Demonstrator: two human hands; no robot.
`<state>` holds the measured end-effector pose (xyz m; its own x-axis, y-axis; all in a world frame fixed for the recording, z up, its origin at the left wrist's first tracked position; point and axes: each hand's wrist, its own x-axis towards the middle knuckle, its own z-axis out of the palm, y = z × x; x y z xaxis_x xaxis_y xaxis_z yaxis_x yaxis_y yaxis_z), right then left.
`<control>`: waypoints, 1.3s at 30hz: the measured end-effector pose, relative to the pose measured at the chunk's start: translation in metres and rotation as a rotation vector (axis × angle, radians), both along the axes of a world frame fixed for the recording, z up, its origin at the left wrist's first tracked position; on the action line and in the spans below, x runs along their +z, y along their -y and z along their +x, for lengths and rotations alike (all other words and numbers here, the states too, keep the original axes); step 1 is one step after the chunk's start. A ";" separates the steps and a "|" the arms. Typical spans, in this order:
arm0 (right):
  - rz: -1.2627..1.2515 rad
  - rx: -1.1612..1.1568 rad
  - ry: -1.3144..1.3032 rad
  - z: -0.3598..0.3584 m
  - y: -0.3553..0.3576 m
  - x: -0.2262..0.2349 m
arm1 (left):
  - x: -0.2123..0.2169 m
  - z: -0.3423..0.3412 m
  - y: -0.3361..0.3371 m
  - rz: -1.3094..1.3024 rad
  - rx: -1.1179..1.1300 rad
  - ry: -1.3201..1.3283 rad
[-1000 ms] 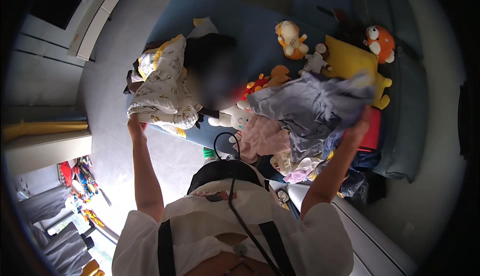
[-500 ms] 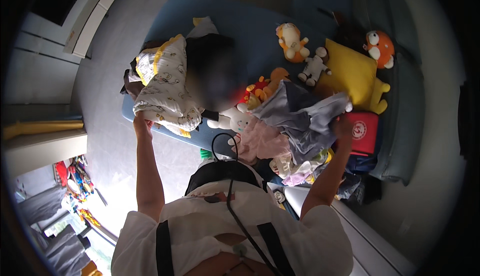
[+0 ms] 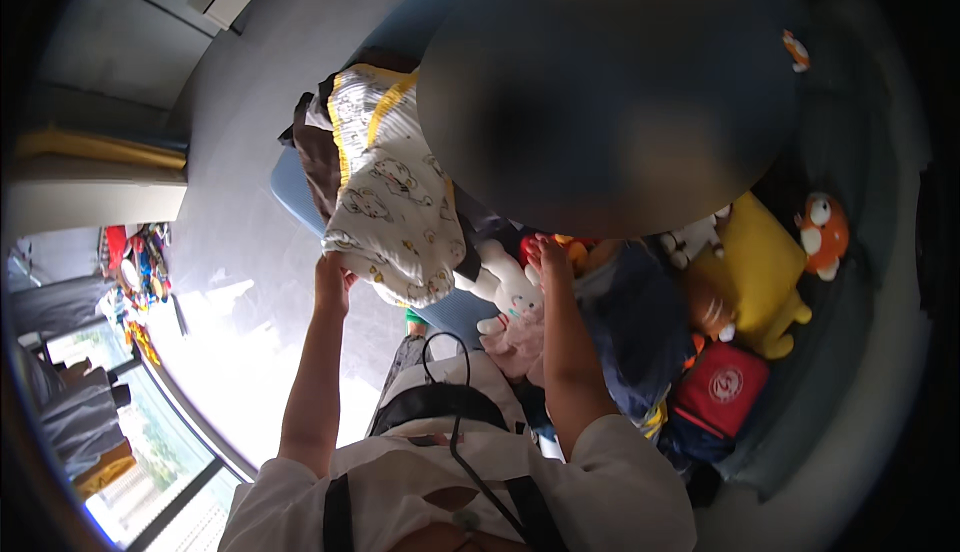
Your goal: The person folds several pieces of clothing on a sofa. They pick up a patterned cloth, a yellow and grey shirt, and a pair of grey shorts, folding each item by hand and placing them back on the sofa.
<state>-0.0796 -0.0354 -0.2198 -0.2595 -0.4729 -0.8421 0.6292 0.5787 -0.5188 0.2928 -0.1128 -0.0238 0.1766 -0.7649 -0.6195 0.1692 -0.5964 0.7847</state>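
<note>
Inspector A: Left hand (image 3: 333, 277)?

Inspector B: Raised in front of the person, at the lower left hem of a white printed garment (image 3: 395, 207) with yellow trim. The grip looks closed on the hem, fingers curled into the cloth, though the garment's edge hides part of them.

Inspector A: Where does that garment sit?

Inspector B: It hangs over a small heap of darker clothes (image 3: 315, 152), brown and black, at the near left edge of a blue mat (image 3: 290, 187) on the grey floor (image 3: 230, 142). A large blurred patch covers the area above and to the right of it.

Inspector A: Right hand (image 3: 548, 257)?

Inspector B: Stretched forward, fingers extended toward the blurred patch. I cannot tell whether the grip is together or apart, nor whether it holds anything; the fingertips run into the blur.

Inspector A: Objects near it?

Inspector B: A white plush rabbit (image 3: 512, 297) lies just left of the right wrist, between the two arms. A dark blue-grey garment (image 3: 635, 317) lies just right of the forearm. Farther right: a yellow plush (image 3: 765, 272), an orange and white plush (image 3: 820, 237) touching its upper right, and a red bag (image 3: 718, 387) below them.

Inspector A: Anything else?

Inspector B: Bright window glass (image 3: 170, 452) at lower left.
</note>
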 end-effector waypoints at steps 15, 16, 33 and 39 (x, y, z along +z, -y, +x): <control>0.050 -0.336 0.367 -0.021 0.087 -0.125 | -0.036 0.016 -0.016 0.065 0.020 -0.032; 0.104 -0.230 0.264 -0.020 0.087 -0.120 | -0.036 0.018 -0.018 0.066 0.004 -0.034; -0.592 -0.272 -0.662 -0.014 0.077 0.442 | 0.082 0.005 0.045 -0.293 0.007 -0.305; -0.535 -0.379 -1.005 -0.060 -0.006 0.535 | 0.081 0.010 0.035 -0.230 -0.151 -0.189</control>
<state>-0.1395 -0.0292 0.3148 -0.8865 -0.4524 0.0969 -0.1115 0.0057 -0.9938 0.3032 -0.1474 0.0574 -0.0512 -0.8974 -0.4382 0.2480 -0.4365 0.8649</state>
